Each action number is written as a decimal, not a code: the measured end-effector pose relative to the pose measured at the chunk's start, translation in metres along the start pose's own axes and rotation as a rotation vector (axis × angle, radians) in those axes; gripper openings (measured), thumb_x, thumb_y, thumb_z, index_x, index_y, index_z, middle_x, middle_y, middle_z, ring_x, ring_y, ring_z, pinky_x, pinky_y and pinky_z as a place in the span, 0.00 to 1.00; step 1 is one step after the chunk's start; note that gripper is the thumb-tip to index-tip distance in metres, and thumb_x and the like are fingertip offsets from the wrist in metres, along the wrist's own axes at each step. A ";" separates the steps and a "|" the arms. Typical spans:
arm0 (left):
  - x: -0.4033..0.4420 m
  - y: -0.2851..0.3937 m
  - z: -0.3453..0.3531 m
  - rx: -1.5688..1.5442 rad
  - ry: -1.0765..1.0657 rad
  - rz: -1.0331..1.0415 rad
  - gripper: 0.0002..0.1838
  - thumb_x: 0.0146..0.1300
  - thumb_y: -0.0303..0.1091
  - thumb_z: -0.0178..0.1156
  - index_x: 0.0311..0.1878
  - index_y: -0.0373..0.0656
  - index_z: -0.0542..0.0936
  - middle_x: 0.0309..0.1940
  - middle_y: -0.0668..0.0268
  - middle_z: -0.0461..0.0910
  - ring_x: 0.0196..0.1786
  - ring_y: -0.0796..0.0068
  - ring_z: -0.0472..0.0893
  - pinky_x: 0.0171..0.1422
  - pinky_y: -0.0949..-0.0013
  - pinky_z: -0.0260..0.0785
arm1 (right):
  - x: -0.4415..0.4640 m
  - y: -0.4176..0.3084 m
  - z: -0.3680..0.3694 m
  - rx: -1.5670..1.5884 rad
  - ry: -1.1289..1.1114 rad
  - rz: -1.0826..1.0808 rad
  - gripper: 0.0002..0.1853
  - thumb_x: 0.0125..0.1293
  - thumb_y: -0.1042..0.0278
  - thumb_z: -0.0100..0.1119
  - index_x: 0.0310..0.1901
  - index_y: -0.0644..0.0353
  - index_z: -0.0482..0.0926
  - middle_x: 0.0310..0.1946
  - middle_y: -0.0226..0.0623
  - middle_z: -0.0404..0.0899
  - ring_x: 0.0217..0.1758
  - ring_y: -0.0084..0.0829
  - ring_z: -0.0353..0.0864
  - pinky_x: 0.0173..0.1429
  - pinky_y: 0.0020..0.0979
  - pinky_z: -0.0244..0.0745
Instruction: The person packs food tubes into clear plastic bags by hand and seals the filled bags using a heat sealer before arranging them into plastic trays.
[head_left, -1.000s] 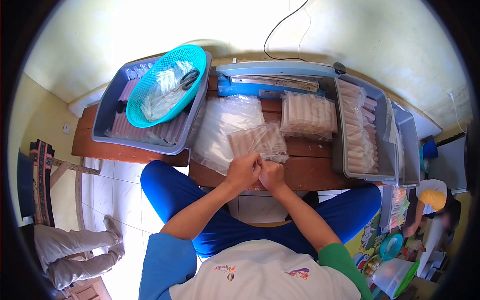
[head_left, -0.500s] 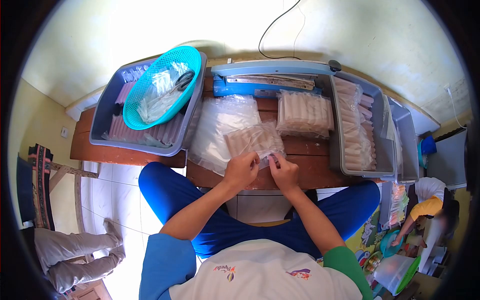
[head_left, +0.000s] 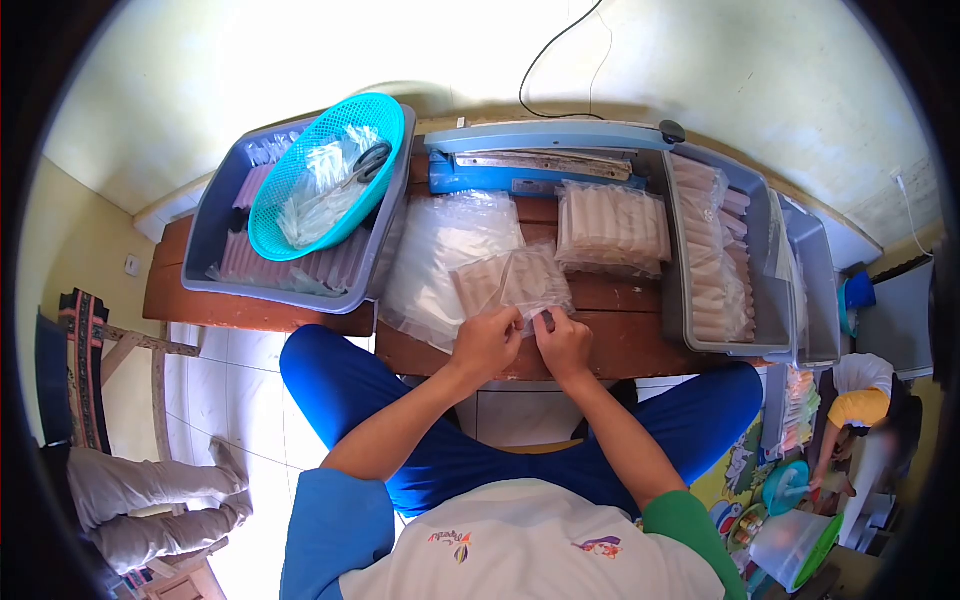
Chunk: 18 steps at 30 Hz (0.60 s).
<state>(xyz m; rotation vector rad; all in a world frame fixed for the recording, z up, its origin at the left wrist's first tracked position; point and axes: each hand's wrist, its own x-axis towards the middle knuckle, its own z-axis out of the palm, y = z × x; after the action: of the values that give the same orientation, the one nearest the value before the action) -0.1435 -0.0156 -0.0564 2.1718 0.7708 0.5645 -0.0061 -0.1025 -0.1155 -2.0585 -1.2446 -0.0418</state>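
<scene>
A clear plastic bag (head_left: 510,280) with a row of pale brown, stick-shaped pieces inside lies at the front of the wooden table, partly over a stack of flat clear bags (head_left: 450,235). My left hand (head_left: 488,340) is closed, pinching the bag's near edge. Close beside it, my right hand (head_left: 563,345) also pinches that edge, thumb and fingers together. Just behind to the right sits a filled pack of the same sticks (head_left: 612,228). A blue bag sealer (head_left: 530,175) with a long arm stands at the back.
On the left, a grey tub (head_left: 340,298) of packed sticks carries a turquoise basket (head_left: 275,170) with plastic scraps and scissors. Another grey tub (head_left: 678,300) holding sticks stands right. A co-worker (head_left: 860,400) bends over containers at far right; another person's legs (head_left: 160,500) show at left.
Both hands keep their pinch on the bag's near edge and have shifted only slightly. At far right the co-worker's arm has moved over the turquoise bowl.
</scene>
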 end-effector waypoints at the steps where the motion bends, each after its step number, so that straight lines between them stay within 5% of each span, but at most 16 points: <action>1: 0.000 0.000 0.000 0.003 0.001 0.005 0.03 0.55 0.27 0.59 0.34 0.42 0.78 0.30 0.58 0.80 0.33 0.53 0.81 0.38 0.54 0.73 | 0.000 0.001 0.001 0.001 0.004 -0.001 0.11 0.61 0.59 0.63 0.36 0.58 0.82 0.19 0.46 0.80 0.23 0.48 0.82 0.30 0.45 0.77; 18: 0.000 -0.003 0.002 -0.003 0.009 0.046 0.04 0.54 0.25 0.60 0.34 0.40 0.78 0.27 0.57 0.80 0.31 0.57 0.82 0.36 0.60 0.72 | 0.001 -0.007 0.000 0.029 0.065 -0.151 0.08 0.58 0.65 0.65 0.29 0.56 0.76 0.16 0.40 0.78 0.19 0.43 0.81 0.24 0.43 0.75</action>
<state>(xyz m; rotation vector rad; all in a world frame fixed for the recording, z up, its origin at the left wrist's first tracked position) -0.1429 -0.0148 -0.0598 2.1904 0.7254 0.5990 -0.0110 -0.0997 -0.1108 -1.9200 -1.3500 -0.1585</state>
